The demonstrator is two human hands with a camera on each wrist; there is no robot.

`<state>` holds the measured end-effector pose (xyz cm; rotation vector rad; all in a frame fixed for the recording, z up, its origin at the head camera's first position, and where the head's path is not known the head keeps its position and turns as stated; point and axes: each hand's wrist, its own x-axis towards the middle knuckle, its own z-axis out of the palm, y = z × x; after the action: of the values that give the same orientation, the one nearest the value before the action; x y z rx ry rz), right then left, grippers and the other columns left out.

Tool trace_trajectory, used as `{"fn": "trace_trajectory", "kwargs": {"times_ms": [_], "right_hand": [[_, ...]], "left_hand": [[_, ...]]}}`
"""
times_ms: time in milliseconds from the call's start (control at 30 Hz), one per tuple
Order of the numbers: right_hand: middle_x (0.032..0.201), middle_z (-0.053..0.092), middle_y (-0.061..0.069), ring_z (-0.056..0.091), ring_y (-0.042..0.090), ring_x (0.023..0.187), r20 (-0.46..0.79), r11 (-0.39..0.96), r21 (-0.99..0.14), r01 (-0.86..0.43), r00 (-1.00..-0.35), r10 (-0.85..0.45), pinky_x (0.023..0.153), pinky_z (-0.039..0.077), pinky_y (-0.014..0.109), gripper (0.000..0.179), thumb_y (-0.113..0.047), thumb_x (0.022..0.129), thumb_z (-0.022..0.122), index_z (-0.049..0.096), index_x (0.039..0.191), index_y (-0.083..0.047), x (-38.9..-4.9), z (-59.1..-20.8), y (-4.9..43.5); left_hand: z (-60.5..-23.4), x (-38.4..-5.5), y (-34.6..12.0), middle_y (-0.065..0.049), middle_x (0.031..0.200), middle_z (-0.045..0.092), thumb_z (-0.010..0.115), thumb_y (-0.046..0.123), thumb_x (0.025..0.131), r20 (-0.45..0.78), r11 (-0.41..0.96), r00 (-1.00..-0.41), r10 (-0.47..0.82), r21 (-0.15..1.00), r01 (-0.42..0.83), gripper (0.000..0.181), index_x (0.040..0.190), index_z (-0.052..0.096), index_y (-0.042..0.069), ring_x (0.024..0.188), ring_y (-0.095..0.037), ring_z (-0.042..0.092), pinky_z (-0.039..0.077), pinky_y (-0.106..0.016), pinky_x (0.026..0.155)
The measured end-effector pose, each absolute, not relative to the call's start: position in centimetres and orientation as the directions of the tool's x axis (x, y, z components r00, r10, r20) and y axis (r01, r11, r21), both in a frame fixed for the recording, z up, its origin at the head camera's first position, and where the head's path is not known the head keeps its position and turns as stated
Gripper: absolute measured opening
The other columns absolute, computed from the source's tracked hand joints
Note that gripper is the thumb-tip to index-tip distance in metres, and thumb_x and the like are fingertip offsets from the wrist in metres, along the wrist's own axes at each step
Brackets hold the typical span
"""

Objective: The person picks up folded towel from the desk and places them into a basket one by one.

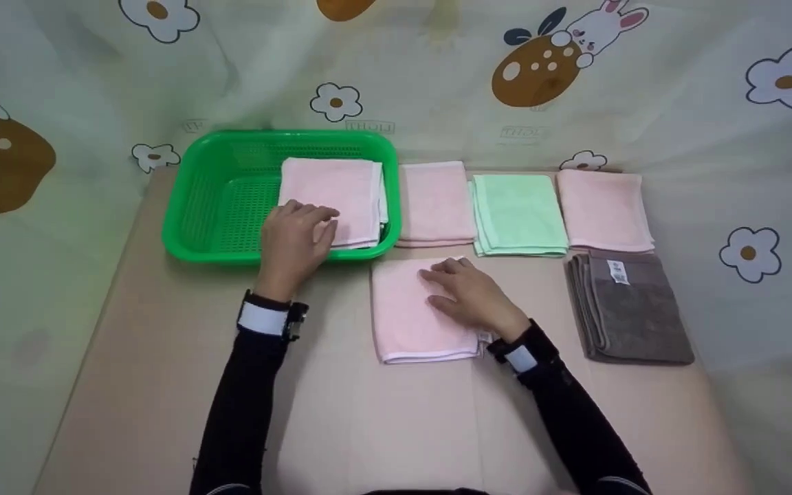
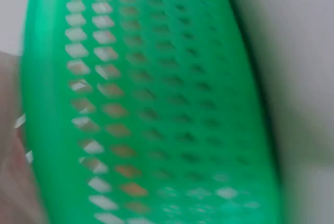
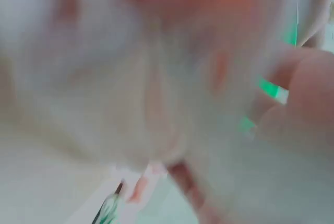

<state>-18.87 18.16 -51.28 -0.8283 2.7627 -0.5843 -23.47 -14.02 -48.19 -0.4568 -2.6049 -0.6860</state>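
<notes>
A green plastic basket [image 1: 196, 192] stands at the back left of the table, and its perforated side wall [image 2: 156, 98] fills much of the left wrist view. Inside its right half lies a folded pink towel [image 1: 341, 185] with white edging. Over the basket's front rim reaches my left hand [image 1: 293, 237], its relaxed fingers at the towel's left front part. In front of the basket, another folded pink towel [image 1: 403, 309] lies flat on the table. My right hand [image 1: 468, 295] is over its upper right part, fingers spread loosely. The right wrist view is mostly blurred.
Right of the basket, a folded pink towel [image 1: 434, 203], a mint green towel [image 1: 520, 213] and another pink towel [image 1: 606, 210] lie in a row. A folded grey-brown towel [image 1: 643, 309] with a white label is at the right edge. A patterned curtain [image 1: 423, 75] hangs behind the table.
</notes>
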Motion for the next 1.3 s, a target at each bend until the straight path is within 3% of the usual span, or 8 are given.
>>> {"fn": "trace_trajectory", "kwargs": {"times_ms": [100,200,333,467,633,867,1100,1300], "right_hand": [[0.138,0.061,0.016,0.056,0.033,0.126,-0.096,0.756,-0.513,-0.408,-0.847,-0.522,0.107,0.047,0.051,0.053,-0.027,0.098,0.071,0.059,0.147,-0.01,-19.4,-50.7,19.6],[0.125,0.063,0.016,0.061,0.032,0.113,-0.12,0.792,-0.52,-0.32,-0.891,-0.438,0.098,0.051,0.05,0.054,-0.027,0.094,0.075,0.061,0.14,-0.004,-19.7,-50.3,20.5],[0.098,0.063,0.013,0.062,0.027,0.087,-0.218,0.862,-0.468,-0.194,-0.92,-0.326,0.078,0.053,0.044,0.059,-0.035,0.09,0.078,0.058,0.13,0.003,-19.6,-50.3,20.7],[0.086,0.065,0.015,0.062,0.028,0.076,-0.309,0.907,-0.395,-0.147,-0.908,-0.282,0.069,0.053,0.043,0.066,-0.045,0.088,0.078,0.056,0.123,0.006,-19.4,-50.5,20.5],[0.088,0.068,0.022,0.067,0.034,0.078,-0.296,0.904,-0.373,-0.209,-0.897,-0.329,0.072,0.056,0.049,0.059,-0.041,0.089,0.077,0.062,0.111,0.011,-19.2,-51.1,20.0],[0.072,0.057,0.007,0.056,0.021,0.063,-0.285,0.857,-0.445,-0.261,-0.865,-0.412,0.059,0.049,0.036,0.03,-0.027,0.093,0.074,0.062,0.087,0.0,-19.7,-51.8,19.6],[0.083,0.065,0.012,0.06,0.023,0.073,-0.289,0.819,-0.481,-0.314,-0.825,-0.486,0.073,0.054,0.043,0.03,-0.027,0.094,0.074,0.066,0.099,0.002,-19.8,-50.7,20.3],[0.086,0.07,0.007,0.063,0.015,0.071,-0.175,0.679,-0.654,-0.334,-0.806,-0.565,0.07,0.054,0.034,0.03,-0.027,0.097,0.072,0.07,0.11,-0.001,-18.9,-46.3,22.9]], "left_hand": [[-47.3,-22.0,-11.5,-0.002,0.066,0.071,0.071,0.026,0.096,0.454,0.761,-0.824,0.339,0.382,0.524,0.024,0.079,0.078,0.01,0.061,-0.019,0.061,0.049,-0.034,0.059],[-47.2,-20.5,-9.4,0.003,0.053,0.055,0.07,0.034,0.098,0.205,0.718,-0.837,0.507,0.436,0.542,0.041,0.064,0.07,0.01,0.051,-0.013,0.05,0.04,-0.028,0.052],[-48.1,-19.6,-8.5,0.005,0.053,0.043,0.068,0.042,0.098,-0.228,0.797,-0.819,0.526,0.468,0.381,0.051,0.058,0.057,0.012,0.05,-0.013,0.044,0.035,-0.027,0.051],[-49.7,-19.5,-8.3,0.002,0.052,0.048,0.067,0.051,0.097,-0.427,0.86,-0.8,0.422,0.467,0.205,0.054,0.059,0.053,0.015,0.046,-0.015,0.049,0.036,-0.028,0.046],[-51.7,-19.7,-7.1,0.003,0.048,0.055,0.071,0.055,0.092,-0.413,0.794,-0.767,0.491,0.575,0.198,0.053,0.059,0.057,0.015,0.041,-0.012,0.055,0.041,-0.027,0.044],[-53.0,-20.5,-6.2,0.006,0.047,0.054,0.073,0.033,0.089,-0.344,0.712,-0.742,0.575,0.658,0.247,0.041,0.06,0.05,0.018,0.04,-0.008,0.054,0.04,-0.025,0.045],[-52.1,-20.4,-6.3,0.011,0.046,0.048,0.071,0.03,0.087,-0.316,0.68,-0.706,0.634,0.662,0.314,0.041,0.056,0.046,0.02,0.041,-0.005,0.05,0.036,-0.023,0.045],[-47.9,-19.4,-6.8,0.013,0.053,0.034,0.076,0.036,0.09,-0.116,0.484,-0.669,0.734,0.781,0.396,0.05,0.057,0.043,0.017,0.05,-0.005,0.036,0.026,-0.022,0.049]]}}
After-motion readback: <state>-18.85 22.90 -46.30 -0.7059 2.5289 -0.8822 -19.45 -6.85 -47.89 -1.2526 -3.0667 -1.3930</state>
